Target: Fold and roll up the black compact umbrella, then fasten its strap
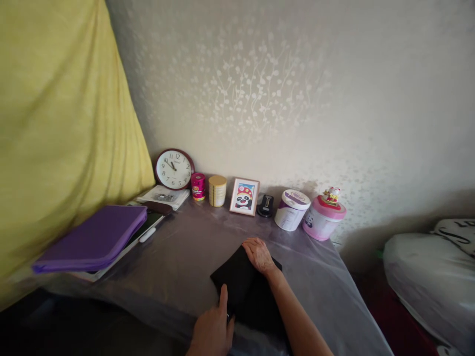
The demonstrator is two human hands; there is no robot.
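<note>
A black sheet (237, 282), partly folded over itself, lies near the front of the table; whether it is paper or cloth I cannot tell. Across its far edge lies my right hand (260, 254), flat, with fingers stretched forward and close together. At the sheet's near left side is my left hand (212, 329), its index finger extended along the sheet and its thumb apart. A small dark, shiny spot shows between that thumb and finger, too small to name. The other left fingers are hidden beneath the hand.
Along the wall stand a clock (174, 169), a pink tin (198, 187), a yellow-lidded jar (217, 191), a panda picture frame (244, 197), a black hole punch or stapler (265, 205), a white tub (292, 211) and a pink tub (322, 220). A purple folder (92, 235) lies left.
</note>
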